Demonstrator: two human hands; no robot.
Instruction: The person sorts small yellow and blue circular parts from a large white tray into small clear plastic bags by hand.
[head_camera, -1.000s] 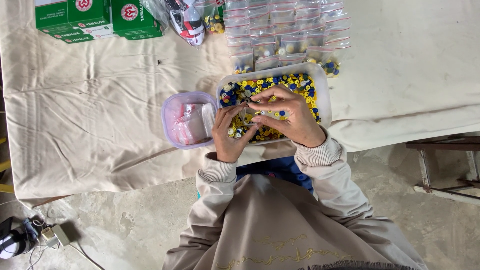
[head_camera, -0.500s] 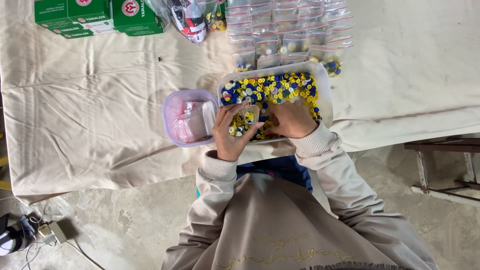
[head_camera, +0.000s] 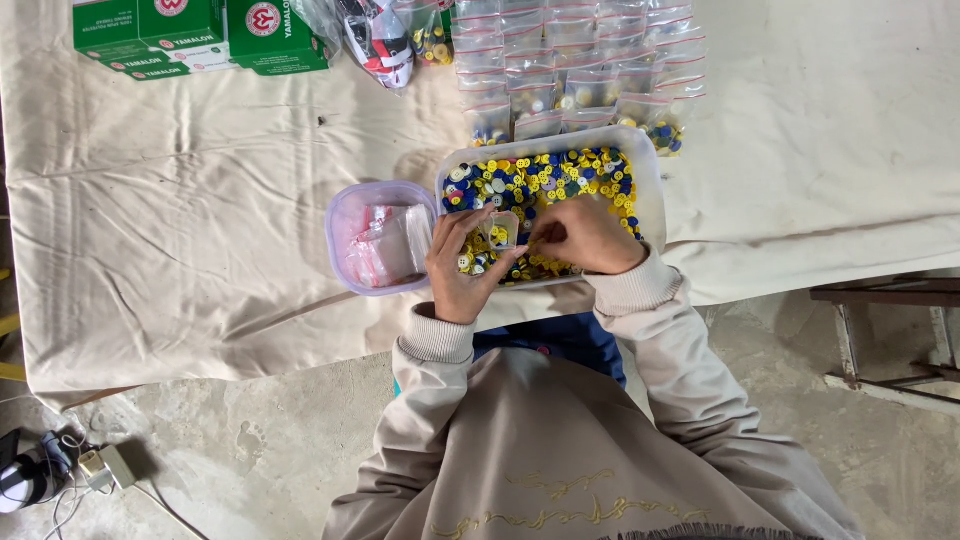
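A white rectangular tub (head_camera: 650, 170) full of yellow, blue and white buttons (head_camera: 540, 180) sits on a cream cloth. My left hand (head_camera: 462, 265) holds a small clear plastic bag (head_camera: 500, 232) with a few buttons in it over the tub's near edge. My right hand (head_camera: 585, 235) is closed beside the bag's mouth, fingertips at its edge, resting on the buttons. Whether it pinches buttons is hidden.
A round clear tub (head_camera: 345, 215) of empty small bags stands left of the button tub. Rows of filled small bags (head_camera: 570, 70) lie beyond it. Green boxes (head_camera: 200, 35) and a plastic-wrapped bundle (head_camera: 380, 40) sit at the far edge. A wooden bench (head_camera: 890, 330) stands at the right.
My right hand has drawn back from over the buttons to the near edge of the tub and met the small bag in my left hand.
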